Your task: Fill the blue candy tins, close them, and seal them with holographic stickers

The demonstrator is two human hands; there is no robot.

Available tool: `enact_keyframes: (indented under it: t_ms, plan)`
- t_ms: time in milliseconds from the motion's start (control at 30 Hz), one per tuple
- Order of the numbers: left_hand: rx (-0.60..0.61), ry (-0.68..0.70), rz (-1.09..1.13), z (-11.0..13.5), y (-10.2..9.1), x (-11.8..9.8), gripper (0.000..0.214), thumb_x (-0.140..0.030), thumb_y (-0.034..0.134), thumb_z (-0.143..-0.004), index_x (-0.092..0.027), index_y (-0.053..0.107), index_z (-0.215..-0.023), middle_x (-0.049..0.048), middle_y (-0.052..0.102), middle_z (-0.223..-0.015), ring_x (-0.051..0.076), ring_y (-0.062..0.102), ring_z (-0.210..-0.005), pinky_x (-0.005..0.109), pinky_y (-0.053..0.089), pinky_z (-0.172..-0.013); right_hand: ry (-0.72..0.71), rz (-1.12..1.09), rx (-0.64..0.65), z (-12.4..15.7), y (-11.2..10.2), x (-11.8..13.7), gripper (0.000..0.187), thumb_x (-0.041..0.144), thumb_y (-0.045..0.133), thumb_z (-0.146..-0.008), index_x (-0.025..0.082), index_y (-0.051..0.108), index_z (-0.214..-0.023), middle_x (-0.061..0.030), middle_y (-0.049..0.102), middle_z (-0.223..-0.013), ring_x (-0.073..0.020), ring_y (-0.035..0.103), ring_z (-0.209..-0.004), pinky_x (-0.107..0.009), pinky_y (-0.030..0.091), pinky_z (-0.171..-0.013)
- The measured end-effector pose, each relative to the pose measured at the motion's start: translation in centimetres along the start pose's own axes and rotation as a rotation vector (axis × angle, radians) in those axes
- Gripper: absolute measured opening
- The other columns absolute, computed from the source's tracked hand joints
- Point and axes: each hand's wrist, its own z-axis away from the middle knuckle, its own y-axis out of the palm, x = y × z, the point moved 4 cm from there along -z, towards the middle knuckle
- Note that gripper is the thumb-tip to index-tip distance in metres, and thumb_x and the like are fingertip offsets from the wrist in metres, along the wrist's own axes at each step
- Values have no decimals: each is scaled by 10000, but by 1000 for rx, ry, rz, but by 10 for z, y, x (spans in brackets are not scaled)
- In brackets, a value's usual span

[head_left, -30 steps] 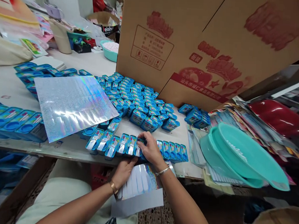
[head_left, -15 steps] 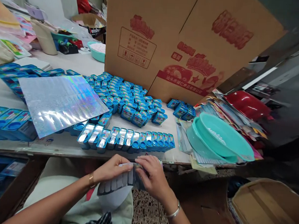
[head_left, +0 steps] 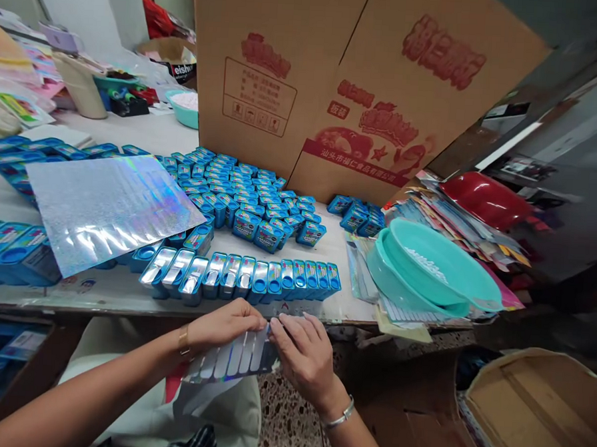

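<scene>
My left hand (head_left: 226, 326) and my right hand (head_left: 304, 357) both pinch a holographic sticker sheet (head_left: 231, 365) held over my lap, just below the table's front edge. My right fingertips press on the sheet's right end. Right above my hands a row of small blue boxes (head_left: 245, 277) lies along the table's front edge; the left ones carry shiny strips on top. Behind them sits a heap of blue boxes (head_left: 250, 197).
A large holographic sheet (head_left: 106, 207) lies on more blue boxes at the left. A big printed cardboard box (head_left: 346, 72) stands behind. Stacked teal basins (head_left: 431, 270) sit at the right on papers. An open carton (head_left: 539, 409) stands on the floor at lower right.
My right hand left the row of boxes and came down to the sticker sheet, which both hands now hold lower over my lap. The view has swung to the right.
</scene>
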Motion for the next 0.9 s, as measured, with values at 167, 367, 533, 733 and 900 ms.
enact_keyframes:
  t_ms: [167,367,533,733,900]
  plan:
    - [-18,-47,50,-10,1,9,369,-426,514,-810,-188,430,-541,-46,336,-534,95,228,-505,261,174,-476,64,-87,-20,1,1,-5,461,106,544,-860,287,533,-1284,-78,679,-1174,-239,626,-1042,-484,434,-946]
    - [-92,16,-46,-19,-7,28,309,-409,548,-810,-145,642,-680,-44,392,-540,98,286,-507,235,213,-489,293,-429,-77,-19,-9,-11,159,133,486,-906,240,591,-959,-58,667,-989,-198,595,-950,-390,445,-863]
    - [-174,144,-184,-7,3,50,647,-319,771,-627,-187,599,-1236,-45,507,-672,126,421,-611,212,291,-549,455,-622,144,-62,-10,-27,183,262,420,-970,218,522,-824,-19,586,-818,-161,543,-799,-296,413,-730]
    - [-201,84,108,-5,12,51,565,-497,635,-772,-121,592,-1193,2,572,-749,149,482,-685,234,366,-613,358,-660,391,-100,18,-50,172,251,443,-952,214,524,-805,12,575,-780,-139,516,-728,-255,371,-650]
    - [-385,41,279,-21,2,55,548,-632,502,-833,-113,676,-826,28,605,-741,141,483,-674,229,350,-617,278,-550,494,-116,35,-60,136,234,480,-939,211,559,-831,9,597,-779,-141,530,-723,-262,350,-635]
